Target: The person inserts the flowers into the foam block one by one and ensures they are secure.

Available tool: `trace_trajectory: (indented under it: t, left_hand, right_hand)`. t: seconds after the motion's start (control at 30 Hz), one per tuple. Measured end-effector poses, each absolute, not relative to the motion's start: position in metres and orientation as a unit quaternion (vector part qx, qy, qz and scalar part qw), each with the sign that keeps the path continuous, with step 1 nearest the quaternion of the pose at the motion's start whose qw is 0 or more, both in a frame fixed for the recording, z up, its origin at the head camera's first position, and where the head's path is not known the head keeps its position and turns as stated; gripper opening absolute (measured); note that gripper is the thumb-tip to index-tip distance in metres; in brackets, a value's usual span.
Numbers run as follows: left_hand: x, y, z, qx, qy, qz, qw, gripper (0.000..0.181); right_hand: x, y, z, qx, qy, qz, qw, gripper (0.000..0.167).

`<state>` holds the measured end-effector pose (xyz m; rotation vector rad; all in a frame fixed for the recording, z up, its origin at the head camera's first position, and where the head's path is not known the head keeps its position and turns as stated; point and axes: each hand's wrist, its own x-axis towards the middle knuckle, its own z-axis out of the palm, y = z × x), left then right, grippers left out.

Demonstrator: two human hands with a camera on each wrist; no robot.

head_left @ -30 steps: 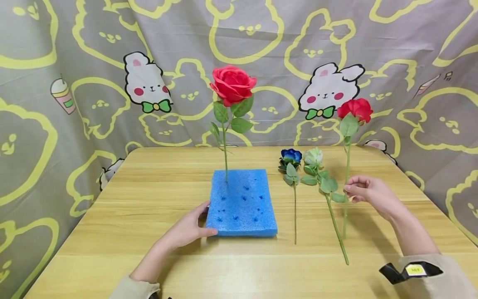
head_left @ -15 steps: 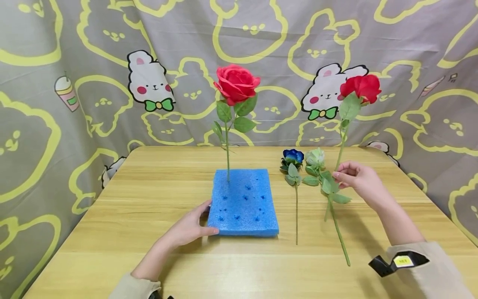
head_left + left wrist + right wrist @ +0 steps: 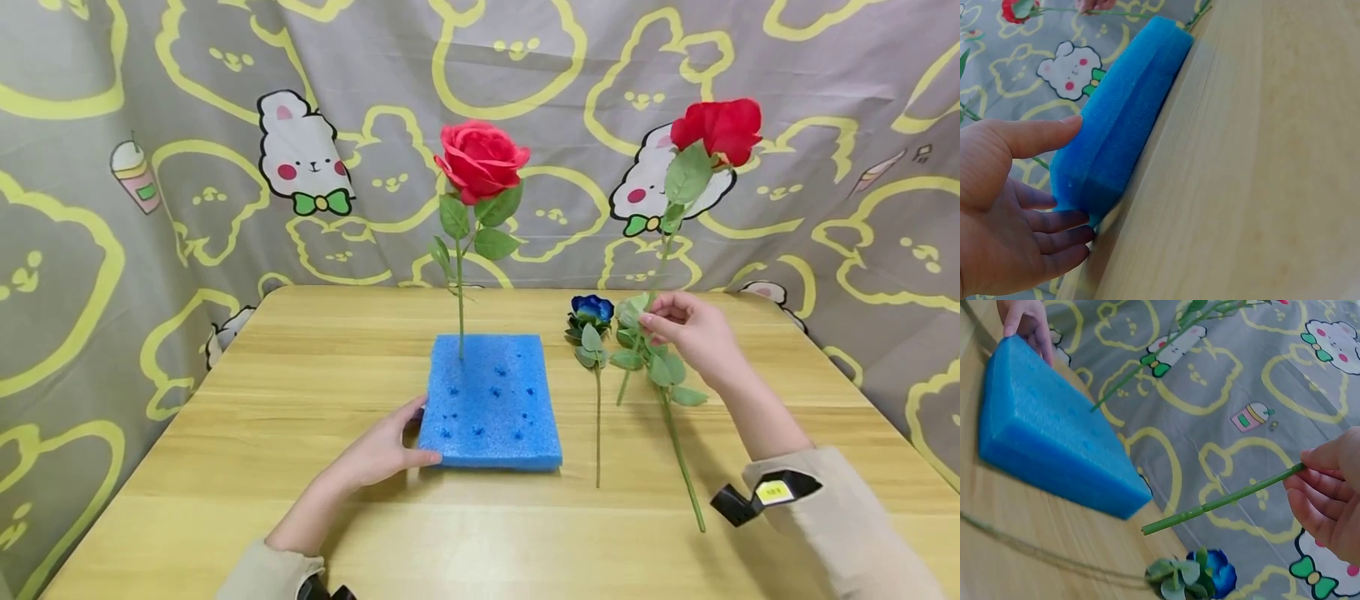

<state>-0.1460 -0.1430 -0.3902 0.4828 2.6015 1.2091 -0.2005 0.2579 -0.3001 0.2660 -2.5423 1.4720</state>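
My left hand (image 3: 380, 446) rests against the left side of a blue foam block (image 3: 495, 417) dotted with small holes. In the left wrist view its thumb (image 3: 1047, 134) and fairly straight fingers touch the foam. A red artificial rose (image 3: 483, 160) stands upright in the block's far left part. My right hand (image 3: 693, 337) pinches the stem (image 3: 1222, 500) of a second red rose (image 3: 720, 132), its bloom up and tilted right, its lower end raised off the table. Behind that stem lies a pale green-white rose (image 3: 632, 310), partly covered by it.
A blue rose (image 3: 592, 310) lies on the wooden table (image 3: 300, 350), just right of the foam block. The pale rose's stem (image 3: 682, 467) points toward the front. A grey curtain (image 3: 390, 50) with yellow cartoon outlines hangs behind the table.
My right hand has moved left and away from me, raising the second red rose and tilting it further. My left hand stays at the foam block.
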Motion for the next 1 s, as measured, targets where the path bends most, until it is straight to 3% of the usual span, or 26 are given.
trace_trajectory:
  t: [1.0]
  left_hand:
    - [-0.147,-0.144,-0.392,0.161,0.887,0.416,0.116,0.092]
  right_hand:
    - [-0.242,0.185,-0.297,0.134,-0.836,0.520,0.113,0.022]
